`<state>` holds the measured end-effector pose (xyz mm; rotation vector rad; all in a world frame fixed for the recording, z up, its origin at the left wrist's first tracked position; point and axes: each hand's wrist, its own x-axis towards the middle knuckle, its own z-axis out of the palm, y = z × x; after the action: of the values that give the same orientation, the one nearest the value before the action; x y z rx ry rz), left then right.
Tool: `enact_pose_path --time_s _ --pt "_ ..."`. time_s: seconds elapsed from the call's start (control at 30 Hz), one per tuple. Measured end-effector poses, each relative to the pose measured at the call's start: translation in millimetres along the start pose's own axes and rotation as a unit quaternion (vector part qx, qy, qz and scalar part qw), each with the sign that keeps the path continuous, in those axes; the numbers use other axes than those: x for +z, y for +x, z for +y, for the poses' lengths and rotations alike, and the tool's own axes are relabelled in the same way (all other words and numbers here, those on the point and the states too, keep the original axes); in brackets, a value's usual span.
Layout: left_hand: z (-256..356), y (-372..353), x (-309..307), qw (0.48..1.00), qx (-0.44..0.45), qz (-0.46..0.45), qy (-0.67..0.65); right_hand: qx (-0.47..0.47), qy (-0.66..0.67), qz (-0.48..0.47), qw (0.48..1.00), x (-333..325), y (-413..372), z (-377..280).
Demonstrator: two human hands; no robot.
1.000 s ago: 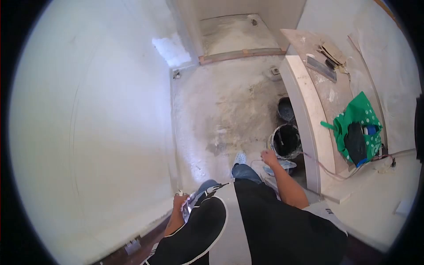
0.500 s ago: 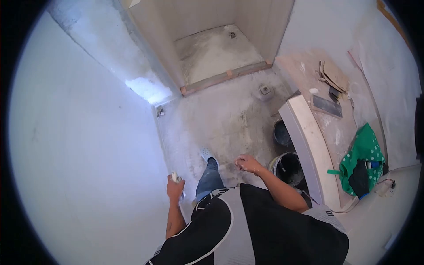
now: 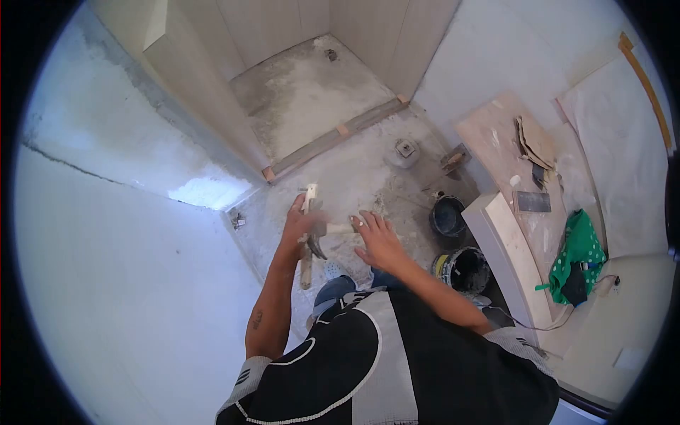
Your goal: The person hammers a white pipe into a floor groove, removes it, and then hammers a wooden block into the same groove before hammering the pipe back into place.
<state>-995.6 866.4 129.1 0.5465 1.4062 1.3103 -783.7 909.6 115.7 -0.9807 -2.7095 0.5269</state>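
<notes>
The left hand (image 3: pixel 301 225) is shut tight around a tool (image 3: pixel 306 269). The tool has a long, straight handle that looks like pale wood. The handle sticks out below the fist and a white end pokes out above it. A dark, curved metal bit hangs just under the hand. A short pale piece points sideways toward the right hand (image 3: pixel 379 241).

The right hand is open and flat, with the fingers (image 3: pixel 368 221) spread wide. The fingertips are right at that pale piece, but it is too blurry to tell if they touch it. Both hands are held up in front of the chest, close together, over the floor (image 3: pixel 354 170). The left arm is almost straight and the right arm is bent at the elbow.

The floor is rough grey concrete with light and dark patches. On the left stands a smooth white wall (image 3: pixel 127 297), very near the left arm. Its bottom edge runs along the floor beside the tool. Ahead, a thin wooden strip (image 3: pixel 333 138) crosses the floor in front of a small nook with pale flat walls.

To the right of the right hand sit two round buckets, a dark blue one (image 3: pixel 448 214) and a black one (image 3: pixel 464 269). They are close to the right arm. Past them lies a long pale slab (image 3: pixel 503 248) with a straight edge, then a green spotted bag (image 3: pixel 577 255). The bare floor ahead of the hands, up to the strip, is the widest open spot.
</notes>
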Motion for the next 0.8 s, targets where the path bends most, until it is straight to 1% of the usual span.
enact_pose_path --time_s 0.03,0.07,0.1,0.13,0.17,0.2,0.23,0.27,0.3,0.33,0.37,0.4,0.43,0.47,0.53,0.57,0.6,0.63,0.67,0.73,0.77,0.8 --pt "5 11 3 0.992 -0.012 -0.032 -0.12 -0.01 -0.031 0.039 0.999 0 13 1" --pt "8 20 5 0.987 -0.047 -0.025 -0.154 -0.006 -0.029 0.036 0.999 3 24 6" --pt "7 31 3 0.986 -0.052 -0.024 -0.154 0.029 0.015 0.036 0.999 7 34 13" --pt "5 42 1 0.98 -0.075 -0.04 -0.18 0.064 0.059 0.035 0.996 9 44 21" --pt "2 51 -3 0.972 -0.099 -0.053 -0.208 0.064 0.063 0.027 0.996 13 53 29" --pt "3 57 -5 0.971 -0.104 -0.044 -0.209 0.069 0.094 0.028 0.993 14 61 38" --pt "5 67 -6 0.965 -0.143 -0.017 -0.22 0.074 0.124 0.03 0.989 15 71 47" --pt "7 78 -7 0.956 -0.179 0.012 -0.232 0.068 0.127 0.021 0.989 17 83 59" --pt "4 87 -14 0.954 -0.18 0.025 -0.239 0.082 0.144 0.01 0.986 20 94 69" --pt "-5 93 -29 0.951 -0.205 0.054 -0.225 0.095 0.16 -0.005 0.983 23 103 81" --pt "-14 99 -46 0.947 -0.227 0.085 -0.211 0.082 0.166 -0.019 0.983 28 116 97" --pt "-34 105 -66 0.939 -0.25 0.126 -0.198 0.118 0.162 -0.043 0.979 36 127 114" --pt "-60 101 -86 0.929 -0.241 0.171 -0.222 0.15 0.157 -0.066 0.974 43 142 134" --pt "-81 98 -101 0.918 -0.228 0.214 -0.243 0.133 0.165 -0.076 0.974 51 162 157" --pt "-104 83 -116 0.869 -0.245 0.301 -0.306 0.218 0.155 -0.115 0.957 68 186 198" --pt "-108 74 -116 0.863 -0.257 0.315 -0.301 0.241 0.155 -0.127 0.949 68 200 211" --pt "-112 66 -110 0.836 -0.303 0.34 -0.306 0.261 0.151 -0.14 0.943 66 214 228" --pt "-112 68 -104 0.81 -0.337 0.362 -0.314 0.254 0.126 -0.109 0.953 73 221 250" --pt "-107 70 -98 0.804 -0.338 0.373 -0.317 0.245 0.102 -0.076 0.961 85 226 273" --pt "-95 67 -76 0.806 -0.328 0.367 -0.329 0.266 0.095 -0.107 0.953 96 238 317" --pt "-92 71 -65 0.802 -0.327 0.375 -0.33 0.261 0.099 -0.114 0.954 98 242 337" --pt "-91 77 -55 0.832 -0.319 0.37 -0.264 0.297 0.119 -0.144 0.937 99 247 353"
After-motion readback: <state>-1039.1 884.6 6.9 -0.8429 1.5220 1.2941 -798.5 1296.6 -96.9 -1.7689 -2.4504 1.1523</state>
